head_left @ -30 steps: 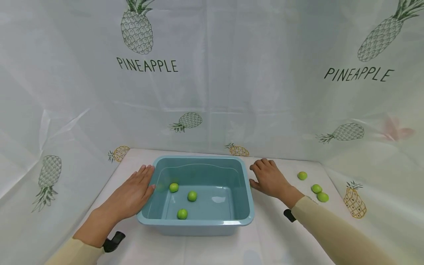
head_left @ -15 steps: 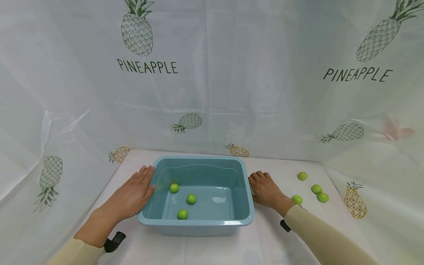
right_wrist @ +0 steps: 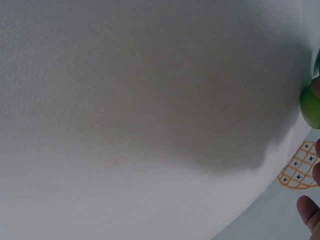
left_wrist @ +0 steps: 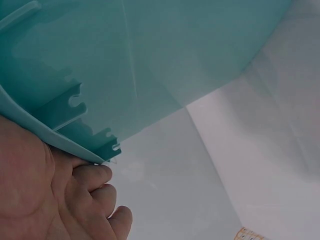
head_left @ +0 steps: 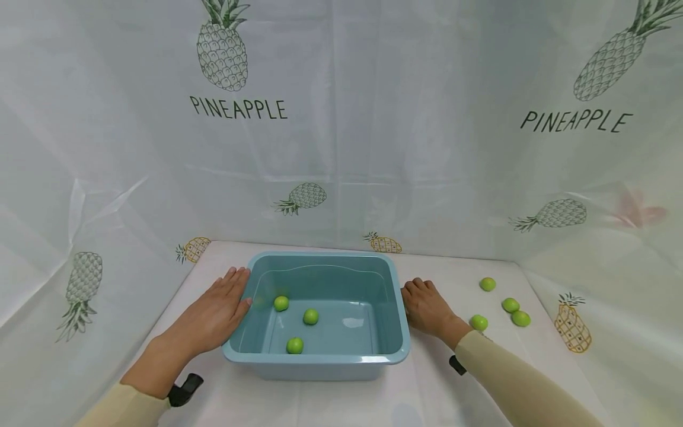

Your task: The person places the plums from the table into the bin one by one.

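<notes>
1. Nearest, beige sleeves [head_left: 523,379] run out of the head view's lower edge, toward seven and five o'clock; the right wrist's black strap [head_left: 457,365] is half hidden.
2. On the white table [head_left: 299,409] stands a blue basin [head_left: 320,359] containing a near ball [head_left: 294,345] toward seven o'clock, a middle ball [head_left: 310,316] and a far ball [head_left: 281,303] toward ten, all green.
3. At the basin's nine o'clock, the left hand [head_left: 216,311] lies flat along the rim, fingers straight.
4. At three o'clock, the right hand [head_left: 425,305] bends its fingers round a green held ball [right_wrist: 309,112], just beside the wall. The right wrist view crops it; firmness cannot be told.
5. Four green loose balls [head_left: 478,322] lie between two and four o'clock from that hand.
6. Behind hangs a pineapple-printed sheet [head_left: 427,148], its top cut off.
</notes>
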The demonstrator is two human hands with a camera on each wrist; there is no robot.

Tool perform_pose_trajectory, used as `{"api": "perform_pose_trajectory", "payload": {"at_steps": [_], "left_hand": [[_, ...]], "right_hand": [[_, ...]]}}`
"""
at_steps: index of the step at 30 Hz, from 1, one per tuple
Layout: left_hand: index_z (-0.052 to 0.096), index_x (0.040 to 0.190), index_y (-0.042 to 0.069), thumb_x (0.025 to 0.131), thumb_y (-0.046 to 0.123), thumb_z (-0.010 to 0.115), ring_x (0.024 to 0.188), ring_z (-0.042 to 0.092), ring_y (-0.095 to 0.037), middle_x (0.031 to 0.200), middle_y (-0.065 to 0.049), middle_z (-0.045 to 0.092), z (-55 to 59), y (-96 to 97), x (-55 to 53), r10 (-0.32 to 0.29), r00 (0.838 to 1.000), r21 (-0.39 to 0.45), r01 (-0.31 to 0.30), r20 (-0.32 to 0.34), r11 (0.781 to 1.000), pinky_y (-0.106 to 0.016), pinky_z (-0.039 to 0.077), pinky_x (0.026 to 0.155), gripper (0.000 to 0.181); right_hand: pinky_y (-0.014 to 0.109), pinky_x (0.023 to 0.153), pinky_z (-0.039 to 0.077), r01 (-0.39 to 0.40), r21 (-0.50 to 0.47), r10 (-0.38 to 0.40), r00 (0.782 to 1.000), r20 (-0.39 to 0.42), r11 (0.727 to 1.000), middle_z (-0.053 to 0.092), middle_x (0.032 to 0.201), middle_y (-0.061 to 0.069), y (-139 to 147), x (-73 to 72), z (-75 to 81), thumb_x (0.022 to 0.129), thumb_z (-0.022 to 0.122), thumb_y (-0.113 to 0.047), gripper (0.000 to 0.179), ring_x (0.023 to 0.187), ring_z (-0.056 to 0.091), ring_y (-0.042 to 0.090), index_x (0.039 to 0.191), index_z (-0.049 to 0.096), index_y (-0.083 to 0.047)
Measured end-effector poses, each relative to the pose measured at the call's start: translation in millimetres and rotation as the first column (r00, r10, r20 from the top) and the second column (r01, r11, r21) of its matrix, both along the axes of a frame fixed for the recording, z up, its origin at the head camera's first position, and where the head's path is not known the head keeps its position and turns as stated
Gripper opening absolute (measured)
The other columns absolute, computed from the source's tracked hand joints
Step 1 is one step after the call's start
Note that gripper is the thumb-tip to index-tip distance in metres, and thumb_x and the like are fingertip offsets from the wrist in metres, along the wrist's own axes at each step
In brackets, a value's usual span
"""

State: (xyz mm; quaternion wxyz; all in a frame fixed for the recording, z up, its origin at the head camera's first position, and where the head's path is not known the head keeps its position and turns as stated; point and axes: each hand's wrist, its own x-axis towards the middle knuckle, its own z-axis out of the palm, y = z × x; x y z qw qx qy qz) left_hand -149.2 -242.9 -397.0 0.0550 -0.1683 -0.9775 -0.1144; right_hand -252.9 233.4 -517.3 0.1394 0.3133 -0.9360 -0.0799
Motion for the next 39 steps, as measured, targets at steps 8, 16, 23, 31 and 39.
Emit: {"api": "perform_pose_trajectory", "payload": {"at_steps": [8, 16, 23, 31, 39], "left_hand": [[0.035, 0.158, -0.013, 0.11, 0.026, 0.053, 0.155, 0.03, -0.051, 0.164, -0.03, 0.038, 0.0, -0.1, 0.1, -0.003, 1.0, -0.003, 0.003, 0.006, 1.0, -0.065, 0.03, 0.124, 0.064], [0.033, 0.159, -0.011, 0.11, 0.027, 0.053, 0.156, 0.029, -0.05, 0.165, -0.029, 0.037, -1.3, 0.2, 0.0, 0.002, 1.0, 0.002, -0.002, 0.025, 1.0, -0.065, 0.029, 0.125, 0.065], [0.034, 0.159, -0.011, 0.11, 0.028, 0.051, 0.156, 0.029, -0.05, 0.165, -0.028, 0.037, -1.3, -0.5, -0.9, 0.003, 1.0, 0.0, -0.003, 0.018, 1.0, -0.065, 0.029, 0.125, 0.065], [0.034, 0.159, -0.011, 0.11, 0.027, 0.052, 0.156, 0.029, -0.051, 0.165, -0.029, 0.037, 1.1, -0.4, -1.6, -0.001, 1.0, -0.01, 0.001, 0.011, 1.0, -0.066, 0.03, 0.124, 0.065], [0.038, 0.157, -0.011, 0.109, 0.028, 0.054, 0.155, 0.032, -0.05, 0.164, -0.029, 0.04, 2.7, 0.4, -0.4, -0.009, 0.999, -0.091, 0.005, -0.042, 0.996, -0.067, 0.028, 0.125, 0.064]], "right_hand": [[0.048, 0.092, 0.05, 0.089, -0.004, -0.089, 0.996, -0.002, 0.996, 0.056, 0.091, 0.002, 17, -2.9, 2.2, 0.087, 0.079, -0.047, 0.043, 0.094, 0.05, 0.025, 0.098, 0.058, -0.012], [0.047, 0.089, 0.049, 0.077, 0.03, -0.076, 0.996, -0.042, 0.997, 0.051, 0.086, 0.002, 40, -4.0, 14.7, 0.087, 0.075, -0.046, 0.041, 0.089, 0.048, 0.025, 0.095, 0.056, -0.01], [0.046, 0.086, 0.049, 0.041, 0.034, -0.037, 0.994, -0.106, 0.999, 0.054, 0.088, 0.003, 51, -4.5, 19.9, 0.085, 0.076, -0.044, 0.04, 0.089, 0.05, 0.026, 0.093, 0.057, -0.01], [0.046, 0.086, 0.051, 0.01, 0.019, -0.006, 0.982, -0.188, 1.0, 0.055, 0.087, 0.004, 62, -4.9, 36.7, 0.084, 0.074, -0.041, 0.037, 0.088, 0.052, 0.027, 0.093, 0.057, -0.009], [0.046, 0.085, 0.048, -0.024, -0.001, 0.023, 0.977, -0.214, 1.0, 0.055, 0.088, 0.004, 64, -6.0, 56.6, 0.084, 0.072, -0.041, 0.037, 0.088, 0.05, 0.026, 0.093, 0.055, -0.009]]}}
